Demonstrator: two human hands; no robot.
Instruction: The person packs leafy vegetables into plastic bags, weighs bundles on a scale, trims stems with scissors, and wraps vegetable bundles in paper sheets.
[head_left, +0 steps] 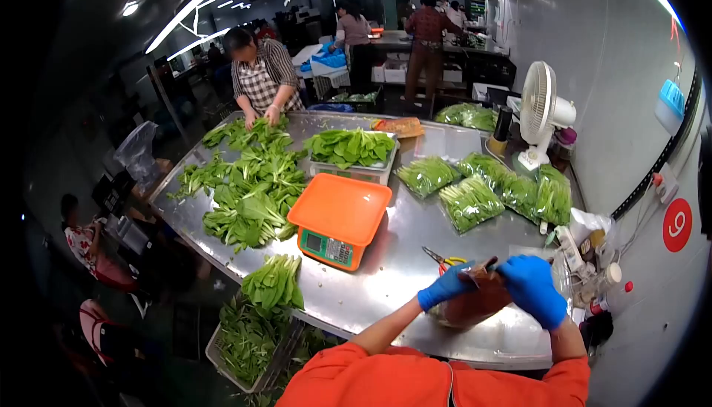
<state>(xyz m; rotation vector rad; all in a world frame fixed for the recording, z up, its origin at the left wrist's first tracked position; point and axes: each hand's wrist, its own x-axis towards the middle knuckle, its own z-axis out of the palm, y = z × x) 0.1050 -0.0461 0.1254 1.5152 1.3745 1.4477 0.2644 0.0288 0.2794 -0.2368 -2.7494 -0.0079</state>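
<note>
Both my hands wear blue gloves and meet at a reddish-brown bag [476, 303] at the front right of the metal table. My left hand [447, 286] is closed on the bag's upper left edge. At its upper right edge, my right hand [535, 290] grips the same bag with bent fingers. The bag's top looks gathered, and its contents cannot be made out. Just beyond my left hand lie pliers or scissors [445, 261] with red and yellow handles. An orange scale [341, 210] with a green keypad panel stands further left.
Loose leafy greens [256, 192] cover the table's left side, where a person in a checked apron [263, 77] handles them. More greens fill a tray [352, 173]. Several bagged vegetables [471, 203] lie right of centre. A fan [540, 106], bottles and cords line the right wall. A crate [222, 362] stands below left.
</note>
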